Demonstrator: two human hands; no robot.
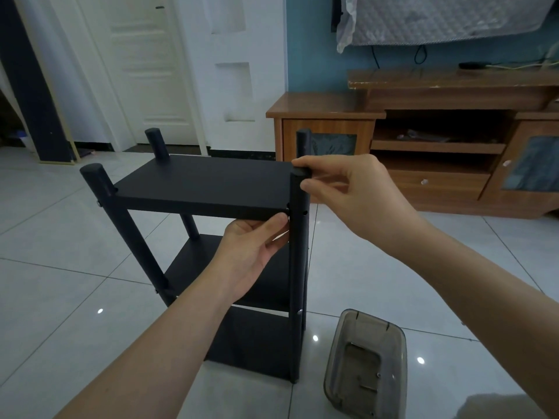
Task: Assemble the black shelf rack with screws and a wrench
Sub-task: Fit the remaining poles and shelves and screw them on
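Right hand (348, 192) grip covers the top end of the near right post (298, 267), cap hidden. Left hand (251, 252) fingertips are tucked under the top shelf (199, 182) front edge by that post; can't tell if a screw or wrench is in that grip. Left forearm blocks part of the middle shelf (193, 267) and the bottom shelf (251, 343). Far right post (303, 143) is hidden below shelf level. Both forearms are cut off at the bottom edge. Bits inside the clear tray (335, 352) on the floor are too small to tell; its near end is cut off. TV cabinet (423, 95) is cut at the right edge, the wrapped screen (438, 19) at the top. White blur (508, 406) in the bottom right, unidentifiable.
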